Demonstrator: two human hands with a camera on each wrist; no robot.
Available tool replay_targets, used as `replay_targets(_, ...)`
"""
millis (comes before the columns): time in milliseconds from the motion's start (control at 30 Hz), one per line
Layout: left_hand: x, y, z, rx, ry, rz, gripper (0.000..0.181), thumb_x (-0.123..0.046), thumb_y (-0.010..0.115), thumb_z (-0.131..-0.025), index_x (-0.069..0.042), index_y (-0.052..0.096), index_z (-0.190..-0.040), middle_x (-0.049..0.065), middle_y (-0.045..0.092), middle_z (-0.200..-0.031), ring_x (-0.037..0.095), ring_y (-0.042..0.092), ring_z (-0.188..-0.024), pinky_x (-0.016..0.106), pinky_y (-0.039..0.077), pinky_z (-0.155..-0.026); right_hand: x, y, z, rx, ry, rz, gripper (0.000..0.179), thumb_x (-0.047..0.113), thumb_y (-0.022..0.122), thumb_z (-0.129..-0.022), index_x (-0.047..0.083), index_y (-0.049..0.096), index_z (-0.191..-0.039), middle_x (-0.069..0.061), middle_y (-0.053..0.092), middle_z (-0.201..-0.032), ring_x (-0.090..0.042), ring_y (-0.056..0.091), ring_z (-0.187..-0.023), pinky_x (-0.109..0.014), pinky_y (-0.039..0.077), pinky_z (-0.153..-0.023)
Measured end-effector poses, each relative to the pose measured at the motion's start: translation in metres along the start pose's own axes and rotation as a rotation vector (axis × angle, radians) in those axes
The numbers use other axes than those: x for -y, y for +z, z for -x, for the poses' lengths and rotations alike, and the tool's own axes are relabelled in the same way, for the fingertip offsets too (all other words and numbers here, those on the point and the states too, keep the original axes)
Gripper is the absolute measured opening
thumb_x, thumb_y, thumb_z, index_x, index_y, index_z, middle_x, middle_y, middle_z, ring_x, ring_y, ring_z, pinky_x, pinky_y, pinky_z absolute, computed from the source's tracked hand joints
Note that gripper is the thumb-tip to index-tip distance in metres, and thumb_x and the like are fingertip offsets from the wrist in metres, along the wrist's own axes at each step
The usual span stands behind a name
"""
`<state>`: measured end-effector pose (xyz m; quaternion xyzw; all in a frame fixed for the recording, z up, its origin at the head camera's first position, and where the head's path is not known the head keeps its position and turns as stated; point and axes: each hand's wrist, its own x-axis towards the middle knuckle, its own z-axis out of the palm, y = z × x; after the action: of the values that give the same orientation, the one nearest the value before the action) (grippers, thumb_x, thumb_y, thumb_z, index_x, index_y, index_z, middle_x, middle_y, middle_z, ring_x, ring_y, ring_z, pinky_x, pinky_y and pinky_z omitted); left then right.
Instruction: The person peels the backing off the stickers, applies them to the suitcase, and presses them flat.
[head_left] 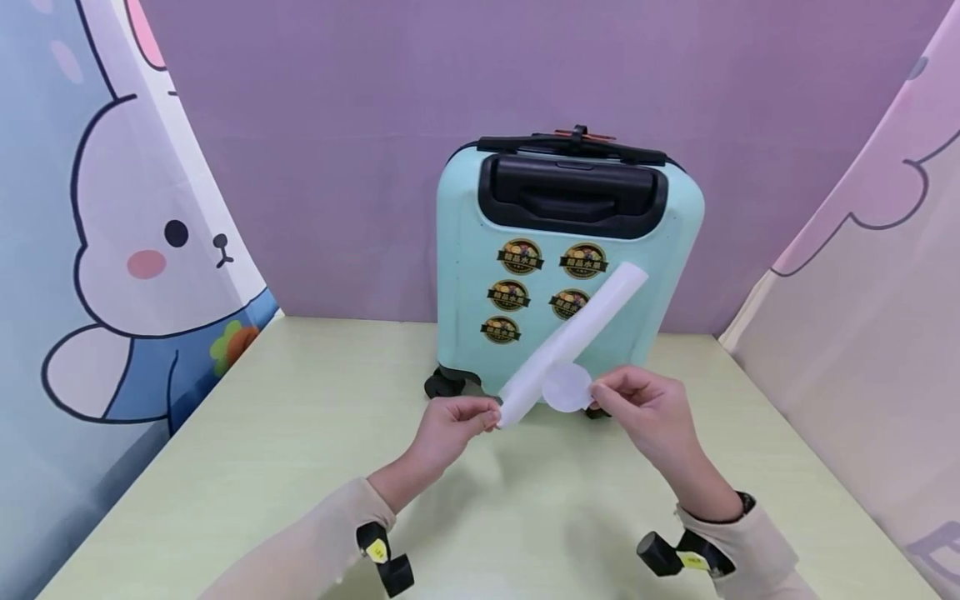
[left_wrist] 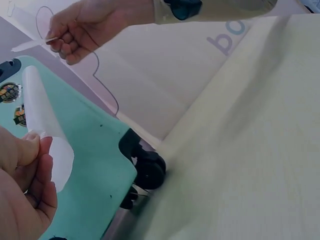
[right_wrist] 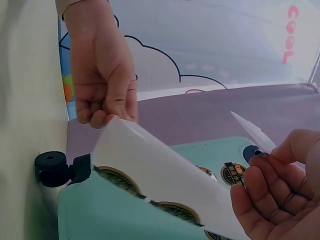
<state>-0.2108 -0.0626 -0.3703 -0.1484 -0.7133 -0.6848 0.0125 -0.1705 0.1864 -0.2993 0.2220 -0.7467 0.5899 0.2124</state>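
Observation:
My left hand (head_left: 452, 427) pinches the lower end of a white sticker sheet (head_left: 577, 333), which is curled into a long slanting roll. In the right wrist view, round black-and-gold stickers (right_wrist: 176, 211) show along the sheet's other face. Between thumb and fingers of my right hand (head_left: 651, 414) is a single round sticker (head_left: 567, 387), its pale back toward the head camera. Behind both hands stands a mint-green suitcase (head_left: 461, 242). Several round stickers (head_left: 520, 257) are on its front, in two columns; the sheet partly covers the right column.
The suitcase stands upright on a pale table (head_left: 337, 375), near the purple backdrop (head_left: 315, 150). Black wheels (head_left: 447, 383) are at its base, and a black handle (head_left: 573, 196) sits at its top. Printed cloth with a rabbit (head_left: 142, 225) hangs at the left.

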Motion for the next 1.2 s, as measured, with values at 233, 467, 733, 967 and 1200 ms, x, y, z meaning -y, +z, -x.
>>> replay_targets(233,0.013,0.002,0.002,0.029,0.029,-0.064,0.011,0.005,0.068,-0.090,0.010,0.073,-0.097,0.017,0.074,-0.088,0.009,0.062,-0.076,0.047,0.058,-0.079,0.003,-0.005,-0.003,-0.017,0.046,0.008,0.014,-0.008,0.065,-0.090,-0.003,0.071,-0.078,0.005,0.069,-0.070,-0.010,0.060,-0.064,-0.020,0.042,-0.052)
replay_targets(467,0.021,-0.001,0.003,0.076,0.048,-0.107,0.011,0.004,0.069,-0.089,0.011,0.073,-0.096,0.017,0.072,-0.084,0.008,0.060,-0.073,0.038,0.058,-0.074,0.004,-0.009,-0.006,-0.045,0.102,-0.024,0.017,-0.004,0.065,-0.092,0.001,0.072,-0.077,0.002,0.069,-0.068,-0.012,0.058,-0.069,-0.021,0.043,-0.056)
replay_targets(733,0.027,-0.007,0.003,0.158,0.064,-0.171,0.008,0.005,0.069,-0.089,0.010,0.074,-0.093,0.017,0.071,-0.082,0.010,0.060,-0.072,0.029,0.056,-0.068,0.000,-0.013,-0.011,-0.062,0.111,-0.041,0.015,-0.004,0.066,-0.091,0.000,0.072,-0.078,-0.001,0.069,-0.069,-0.012,0.061,-0.070,-0.018,0.052,-0.062)
replay_targets(967,0.035,-0.011,0.001,0.202,0.029,-0.213,0.010,0.003,0.070,-0.090,0.009,0.075,-0.096,0.016,0.074,-0.087,0.008,0.064,-0.073,0.039,0.059,-0.071,-0.006,-0.015,-0.017,-0.114,0.070,0.069,0.012,-0.001,0.068,-0.091,-0.007,0.071,-0.082,0.004,0.070,-0.070,-0.010,0.060,-0.065,-0.017,0.045,-0.052)
replay_targets(1200,0.043,-0.015,-0.001,0.221,0.008,-0.250,0.009,0.004,0.069,-0.089,0.008,0.075,-0.095,0.014,0.073,-0.084,0.009,0.063,-0.071,0.045,0.059,-0.071,-0.015,-0.017,-0.020,-0.134,0.009,0.127,0.011,-0.003,0.068,-0.091,-0.009,0.070,-0.083,0.008,0.069,-0.072,-0.009,0.062,-0.064,-0.018,0.037,-0.046)
